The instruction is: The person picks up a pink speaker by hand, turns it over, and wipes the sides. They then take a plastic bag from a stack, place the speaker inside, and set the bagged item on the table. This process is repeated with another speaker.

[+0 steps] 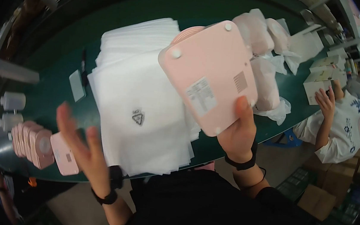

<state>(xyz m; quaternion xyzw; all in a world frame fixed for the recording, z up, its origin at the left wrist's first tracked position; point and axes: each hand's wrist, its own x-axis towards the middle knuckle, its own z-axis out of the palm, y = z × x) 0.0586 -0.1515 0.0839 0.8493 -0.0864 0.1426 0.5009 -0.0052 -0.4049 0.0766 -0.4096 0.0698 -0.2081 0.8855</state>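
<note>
Pink device (223, 69): one, upper centre, gripped by right hand (240, 138) | left hand (89, 153): fingers spread, lower left | white bags (144, 78): one stack | wrapped devices (266, 84): three, upper right

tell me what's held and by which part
The right hand holds a pink device by its lower right edge, thumb over its face; the open left hand holds nothing.
</note>
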